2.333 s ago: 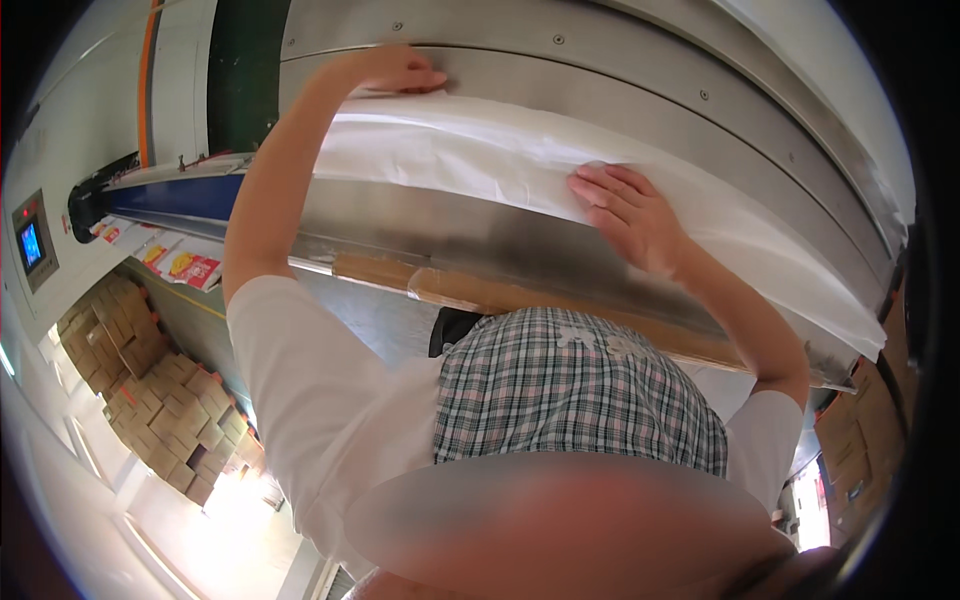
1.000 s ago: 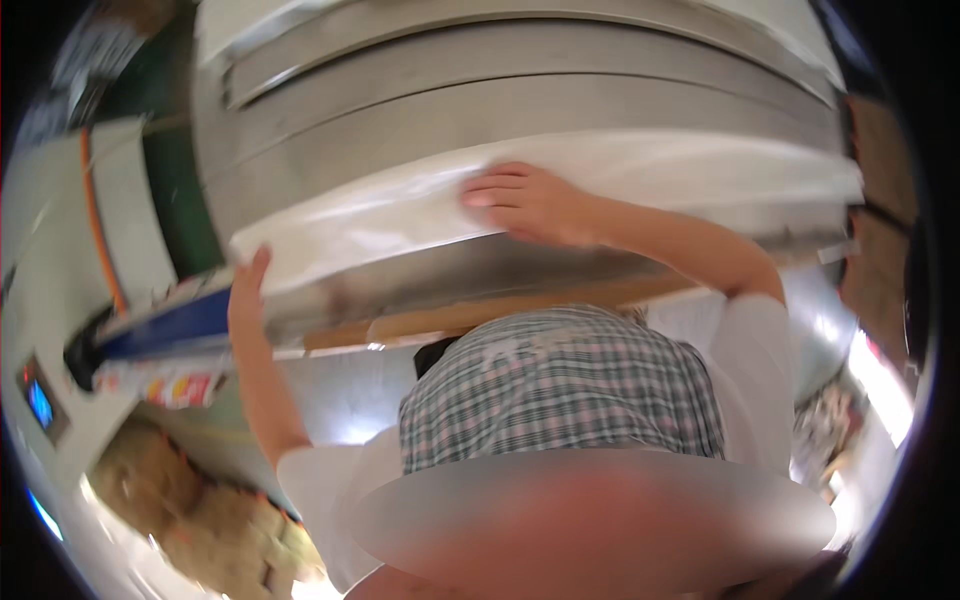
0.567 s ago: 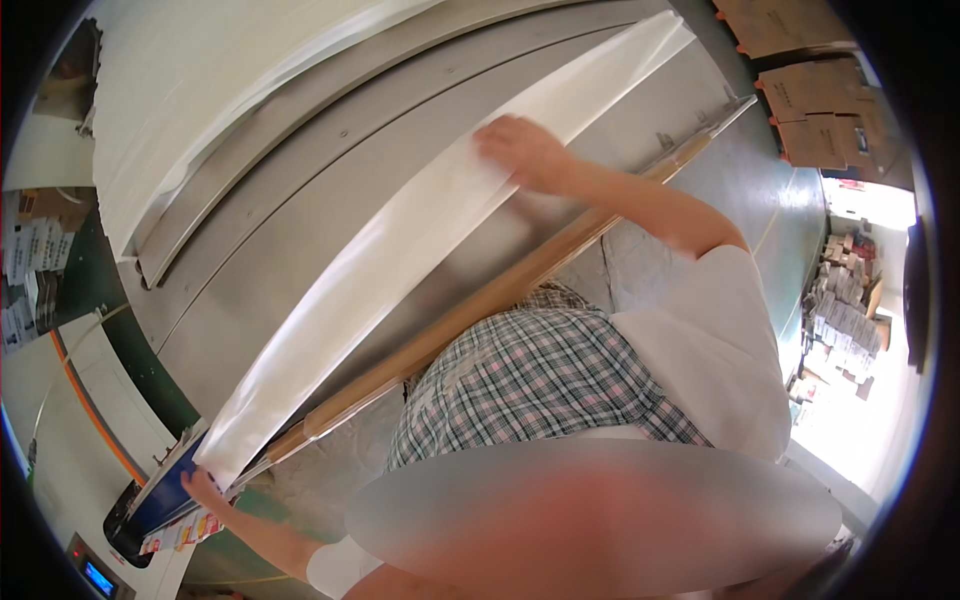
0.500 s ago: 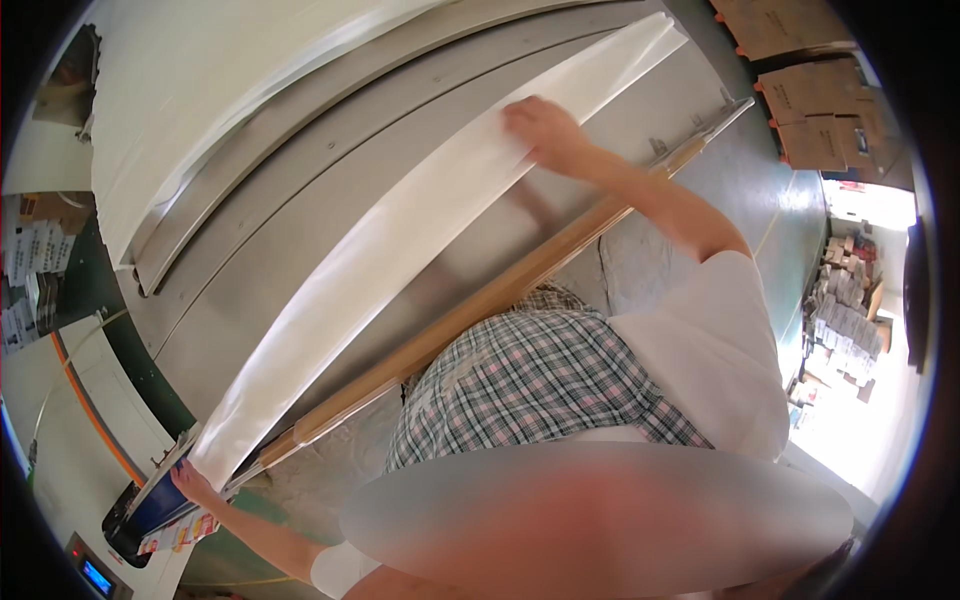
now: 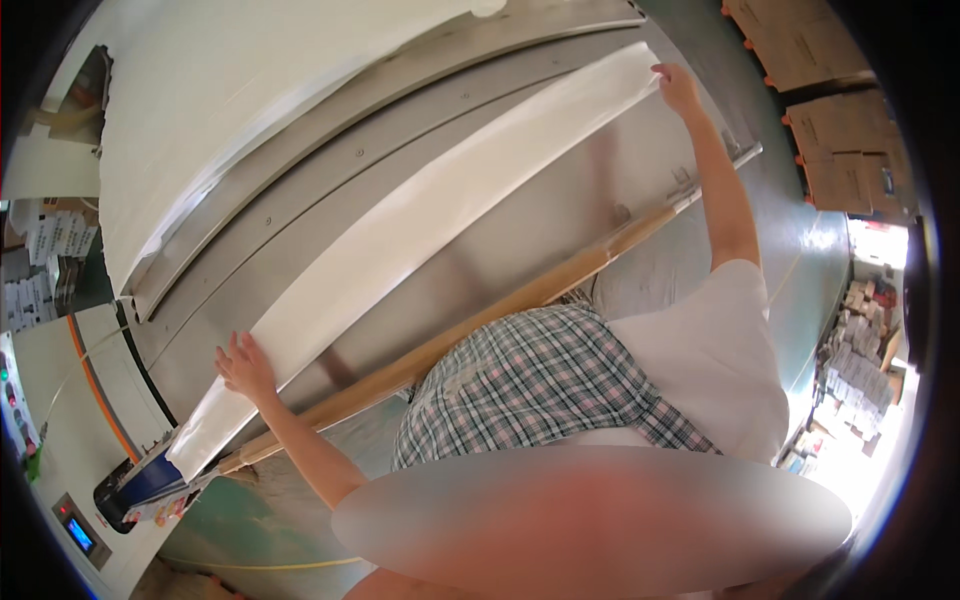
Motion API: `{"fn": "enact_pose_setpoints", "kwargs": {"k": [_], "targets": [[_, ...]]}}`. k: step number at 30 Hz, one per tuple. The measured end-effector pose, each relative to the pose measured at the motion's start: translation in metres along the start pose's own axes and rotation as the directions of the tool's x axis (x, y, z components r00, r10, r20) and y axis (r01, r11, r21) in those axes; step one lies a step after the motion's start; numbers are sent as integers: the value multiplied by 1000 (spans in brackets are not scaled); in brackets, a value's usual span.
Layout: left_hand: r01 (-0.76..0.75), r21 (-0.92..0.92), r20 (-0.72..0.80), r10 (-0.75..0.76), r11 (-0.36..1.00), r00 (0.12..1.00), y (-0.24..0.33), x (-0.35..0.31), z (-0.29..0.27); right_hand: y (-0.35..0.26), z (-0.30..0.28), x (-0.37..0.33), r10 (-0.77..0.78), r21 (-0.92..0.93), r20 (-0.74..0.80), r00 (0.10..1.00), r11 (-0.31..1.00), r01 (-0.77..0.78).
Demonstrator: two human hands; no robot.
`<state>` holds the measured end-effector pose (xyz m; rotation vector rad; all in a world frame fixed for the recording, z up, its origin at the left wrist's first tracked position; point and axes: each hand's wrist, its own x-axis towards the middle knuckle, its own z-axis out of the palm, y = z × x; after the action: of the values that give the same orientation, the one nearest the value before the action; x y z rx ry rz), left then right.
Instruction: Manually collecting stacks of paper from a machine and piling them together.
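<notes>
A long, glossy white folded strip of sheet material (image 5: 430,215) lies diagonally across a grey metal table (image 5: 480,265). I cannot tell whether it is film or cloth. My left hand (image 5: 247,368), fingers spread, touches the strip near its lower left end. At the upper right end, my right hand (image 5: 678,88) has its fingertips closed on the strip's corner.
A wide white sheet (image 5: 230,110) lies behind a raised metal bar (image 5: 330,115). A brown rail (image 5: 460,335) runs along the table's near edge. A machine with a small screen (image 5: 80,532) stands at left; cardboard boxes (image 5: 840,150) are stacked at right.
My left hand has moved from the strip's lower left end up and right along it. My right hand has gone from over the strip's upper part to its right end corner.
</notes>
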<state>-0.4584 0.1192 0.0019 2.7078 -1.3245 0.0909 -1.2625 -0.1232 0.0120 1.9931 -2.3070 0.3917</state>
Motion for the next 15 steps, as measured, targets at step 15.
{"fn": "enact_pose_setpoints", "kwargs": {"k": [15], "targets": [[25,251,259,-92,968,961,-58,11,12,1,22,46,-133,475,796,591,742,-473]]}}
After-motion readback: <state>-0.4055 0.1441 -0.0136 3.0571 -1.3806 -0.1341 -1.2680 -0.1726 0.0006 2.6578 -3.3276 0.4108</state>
